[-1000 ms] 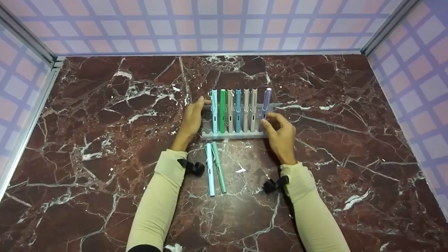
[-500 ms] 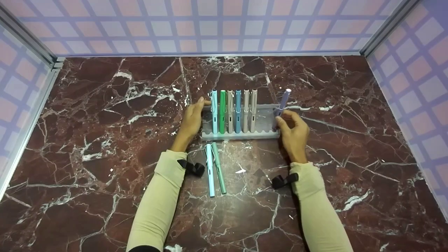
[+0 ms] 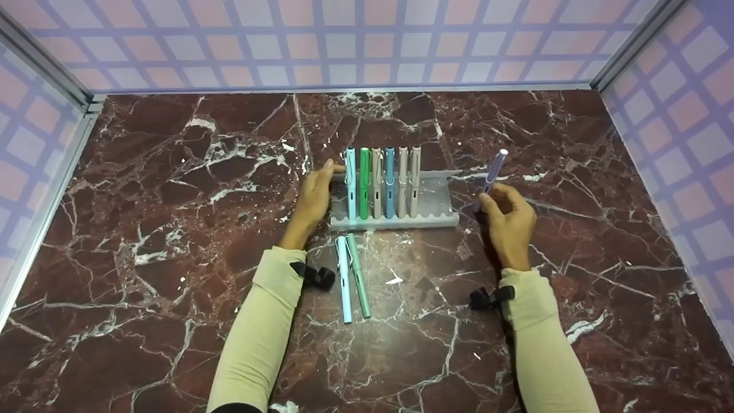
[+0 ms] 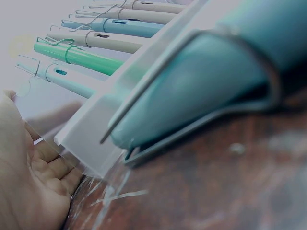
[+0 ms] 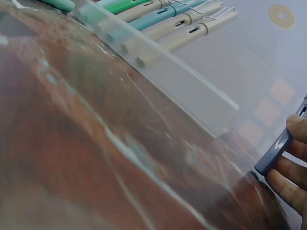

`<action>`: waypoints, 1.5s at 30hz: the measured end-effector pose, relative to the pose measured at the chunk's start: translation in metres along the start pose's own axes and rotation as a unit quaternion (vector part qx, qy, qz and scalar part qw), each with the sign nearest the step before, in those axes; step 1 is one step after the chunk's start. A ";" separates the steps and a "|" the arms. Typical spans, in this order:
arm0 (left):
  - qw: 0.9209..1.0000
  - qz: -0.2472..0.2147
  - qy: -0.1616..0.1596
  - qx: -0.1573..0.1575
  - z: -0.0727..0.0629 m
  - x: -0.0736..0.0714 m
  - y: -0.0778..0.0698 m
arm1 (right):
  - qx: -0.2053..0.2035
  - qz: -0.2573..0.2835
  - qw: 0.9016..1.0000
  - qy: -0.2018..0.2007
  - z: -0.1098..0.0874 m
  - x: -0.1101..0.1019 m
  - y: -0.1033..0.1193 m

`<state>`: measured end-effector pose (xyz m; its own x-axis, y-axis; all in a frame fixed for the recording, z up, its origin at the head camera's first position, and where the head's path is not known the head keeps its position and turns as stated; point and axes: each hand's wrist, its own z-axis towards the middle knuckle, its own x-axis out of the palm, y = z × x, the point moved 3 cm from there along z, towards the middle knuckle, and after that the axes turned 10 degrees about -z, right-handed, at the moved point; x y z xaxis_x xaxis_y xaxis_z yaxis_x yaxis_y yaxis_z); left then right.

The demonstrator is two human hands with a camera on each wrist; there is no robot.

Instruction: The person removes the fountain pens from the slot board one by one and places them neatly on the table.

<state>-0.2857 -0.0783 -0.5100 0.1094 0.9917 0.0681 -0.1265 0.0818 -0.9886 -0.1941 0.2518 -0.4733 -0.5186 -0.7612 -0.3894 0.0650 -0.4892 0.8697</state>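
Observation:
A clear plastic pen stand [image 3: 436, 198] holds a row of several pens: a light blue pen [image 3: 351, 183], a green pen [image 3: 364, 183], a blue pen [image 3: 390, 183] and beige ones such as the beige pen [image 3: 416, 183]. My left hand [image 3: 314, 192] rests at the stand's left end, its fingers reaching along the side in the left wrist view. Off to the right of the stand, my right hand [image 3: 510, 221] pinches a purple pen [image 3: 496, 169] between thumb and fingers, its capped end tilted up. In the right wrist view the purple pen's lower end [image 5: 273, 155] shows below the thumb.
In front of the stand, a second light blue pen [image 3: 344, 281] and a dull green pen [image 3: 359, 275] lie side by side on the marbled table [image 3: 172, 229]. Checkered panels [image 3: 367, 46] enclose the back and sides.
My right hand has moved the purple pen rightward, out of the stand's right part and past its end. The left hand and the other pens have kept their places.

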 end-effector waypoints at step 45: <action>1.000 0.024 -0.001 0.013 0.000 -0.001 -0.001 | 0.023 0.090 0.989 0.116 -0.080 -0.012 -0.018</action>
<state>-0.2852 -0.0791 -0.5092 0.1013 0.9946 0.0207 -0.1572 0.0366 -0.9869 -0.1206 0.2360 -0.5085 -0.2925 -0.9142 -0.2806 0.0977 -0.3205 0.9422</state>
